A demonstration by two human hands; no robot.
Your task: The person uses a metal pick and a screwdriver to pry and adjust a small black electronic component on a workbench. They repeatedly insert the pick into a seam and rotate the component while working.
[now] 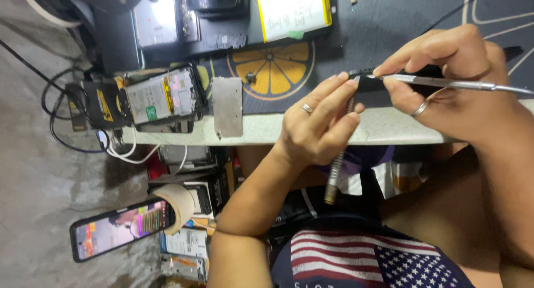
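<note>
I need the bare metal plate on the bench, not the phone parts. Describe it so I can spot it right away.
Find the pale front edge of the workbench, just below the orange-slice design on the dark mat. The metal plate lies there, right of the opened phone. Unlike its neighbours, it is plain dull grey, without labels or wires.

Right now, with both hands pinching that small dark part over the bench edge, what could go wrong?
1. The small dark part is held only by fingertips of the left hand and right hand near the bench edge; a slip could drop it off the bench.
2. The metal tweezers point at the left fingertips; a slip could jab them.
3. The opened phone and metal plate overhang the edge and could be knocked off.
</note>
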